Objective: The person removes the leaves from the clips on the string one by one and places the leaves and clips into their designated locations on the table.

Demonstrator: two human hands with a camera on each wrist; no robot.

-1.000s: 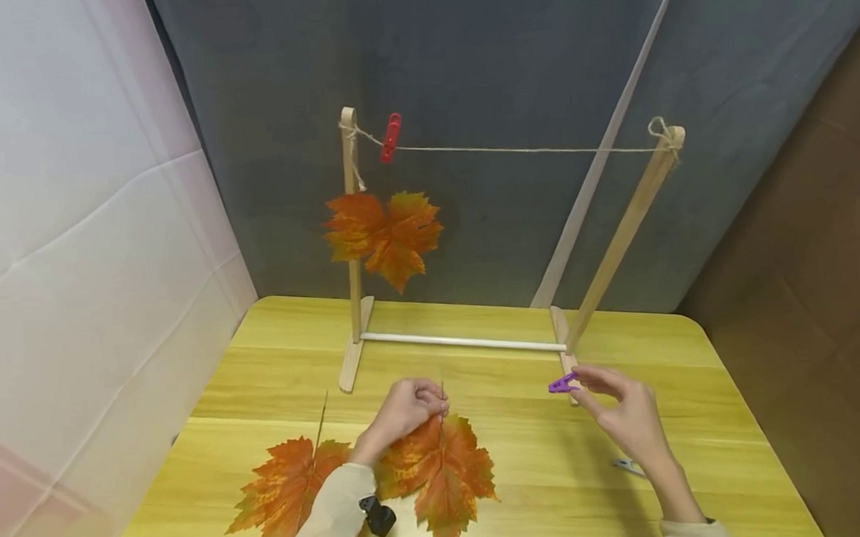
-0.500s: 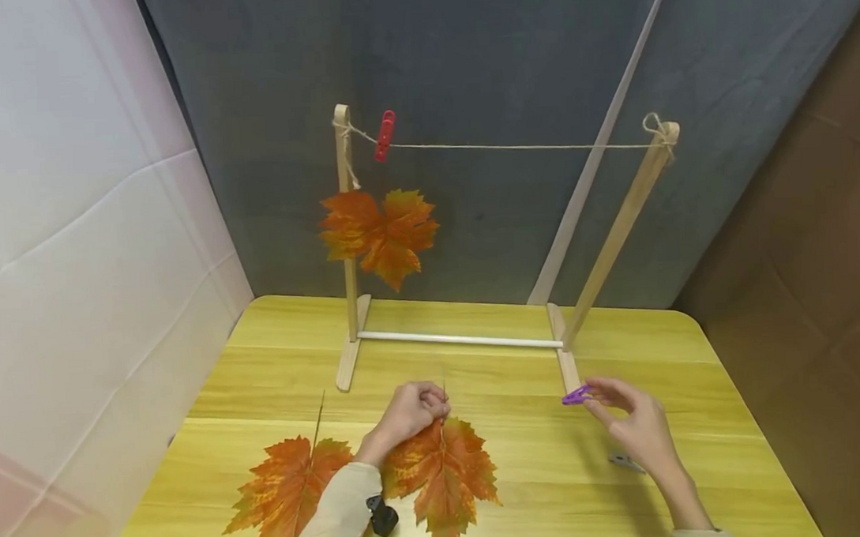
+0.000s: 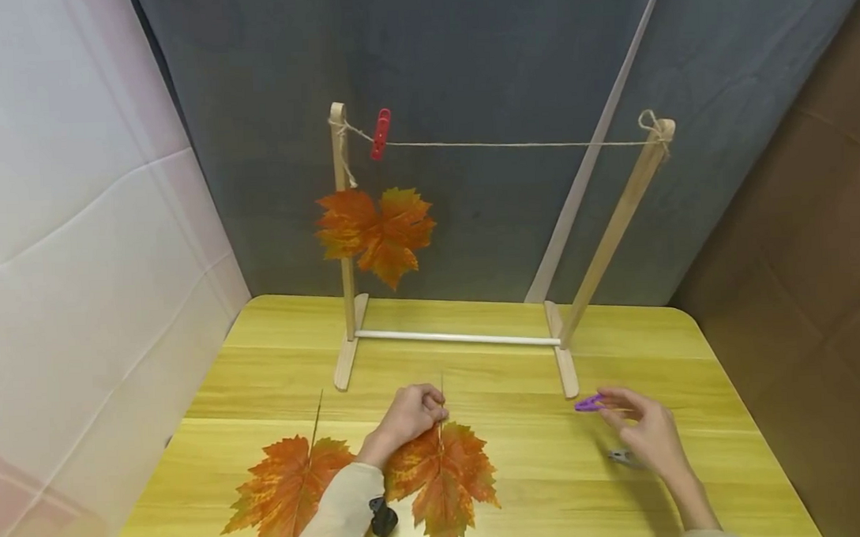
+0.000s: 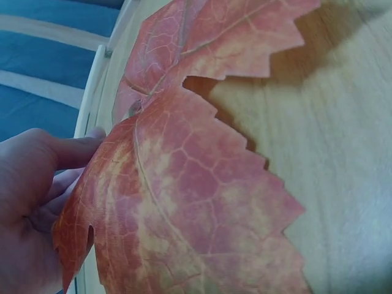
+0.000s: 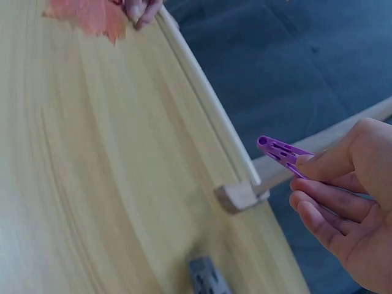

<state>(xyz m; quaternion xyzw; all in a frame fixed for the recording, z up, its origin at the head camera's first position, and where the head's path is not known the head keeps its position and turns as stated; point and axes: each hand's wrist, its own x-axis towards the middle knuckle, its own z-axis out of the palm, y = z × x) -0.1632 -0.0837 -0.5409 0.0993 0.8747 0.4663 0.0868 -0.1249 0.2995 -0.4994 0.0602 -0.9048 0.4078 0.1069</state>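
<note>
My left hand [image 3: 411, 412] pinches the stem of an orange-red artificial maple leaf [image 3: 444, 477] just above its blade; in the left wrist view the leaf [image 4: 196, 177] covers part of the fingers. Over the table's right side, my right hand [image 3: 647, 427] holds a purple clothespin [image 3: 588, 404] between thumb and fingertips, and the right wrist view shows the clothespin [image 5: 283, 151] sticking out past them. Below that hand lies a grey clothespin [image 3: 625, 458] on the table. A second leaf [image 3: 295, 486] lies left of my left forearm, its stem pointing away from me.
A wooden stand [image 3: 345, 224] with a white crossbar [image 3: 461, 338] stands at the back. Twine [image 3: 490, 145] runs between its posts, bearing a red clothespin [image 3: 380, 134] near the left end. Another maple leaf [image 3: 379, 232] hangs below that clothespin, partly before the left post.
My right hand has moved right and slightly toward me with the purple clothespin, whose tilt has changed. The left hand stays at the leaf stem. The head view has shifted slightly.
</note>
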